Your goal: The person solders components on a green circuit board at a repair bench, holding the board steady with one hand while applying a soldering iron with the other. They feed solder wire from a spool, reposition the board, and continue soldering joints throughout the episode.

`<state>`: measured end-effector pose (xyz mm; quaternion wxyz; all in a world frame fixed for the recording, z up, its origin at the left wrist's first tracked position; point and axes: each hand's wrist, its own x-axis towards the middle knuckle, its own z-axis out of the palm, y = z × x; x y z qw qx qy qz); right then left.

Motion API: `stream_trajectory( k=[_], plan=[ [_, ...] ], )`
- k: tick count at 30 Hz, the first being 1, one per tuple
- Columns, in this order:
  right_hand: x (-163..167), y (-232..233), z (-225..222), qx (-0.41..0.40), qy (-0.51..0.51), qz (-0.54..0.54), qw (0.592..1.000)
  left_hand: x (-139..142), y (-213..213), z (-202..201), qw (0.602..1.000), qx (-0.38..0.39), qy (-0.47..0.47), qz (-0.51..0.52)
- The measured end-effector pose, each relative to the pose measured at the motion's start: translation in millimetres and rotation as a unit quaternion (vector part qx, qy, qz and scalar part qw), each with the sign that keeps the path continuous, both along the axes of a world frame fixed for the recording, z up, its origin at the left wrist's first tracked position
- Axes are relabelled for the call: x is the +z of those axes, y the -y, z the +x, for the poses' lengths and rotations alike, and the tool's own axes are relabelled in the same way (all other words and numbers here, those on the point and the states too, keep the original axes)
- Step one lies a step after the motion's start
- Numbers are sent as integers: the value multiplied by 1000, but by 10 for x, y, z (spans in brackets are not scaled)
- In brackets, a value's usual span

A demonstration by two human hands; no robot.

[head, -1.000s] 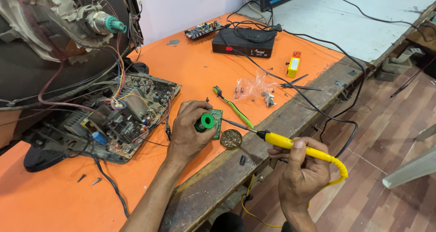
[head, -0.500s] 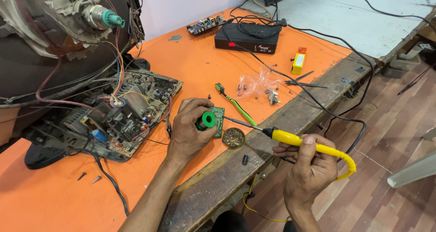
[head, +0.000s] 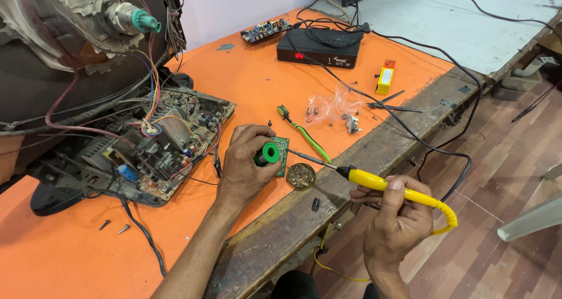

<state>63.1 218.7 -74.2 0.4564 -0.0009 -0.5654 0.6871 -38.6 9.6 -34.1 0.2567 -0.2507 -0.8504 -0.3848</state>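
The left hand point(head: 246, 170) is closed around a green solder spool point(head: 268, 154) and rests on a small green circuit board point(head: 283, 154), which lies flat on the orange worktop point(head: 246, 82) near its worn wooden front edge. The right hand point(head: 395, 223), well apart from the left and out past that edge, is clamped on the yellow handle of a soldering iron point(head: 386, 185). Its dark tip reaches leftward to the board's right side; whether it actually touches a joint is hard to tell from this height.

A round tin of brass tip-cleaner point(head: 301, 175) sits just beside the board, under the iron's shaft.

To solder well here, the board should stay pinned flat so it cannot slide under the tip's push. The tip is best laid against pad and lead together, with solder fed to the joint, not to the iron. Keeping the cord (it loops off below the right hand) clear of the open television chassis point(head: 158, 144) would avoid a snag.
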Motion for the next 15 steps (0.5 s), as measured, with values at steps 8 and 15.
stream_trajectory(
  k=[8,15],
  plan=[
    [-87,55,47,-5,-28,17,999,18,-5,43,1000,-1,-5,6],
    [-118,102,108,-18,-28,43,999,27,-5,46,1000,-5,-23,4]
  ],
)
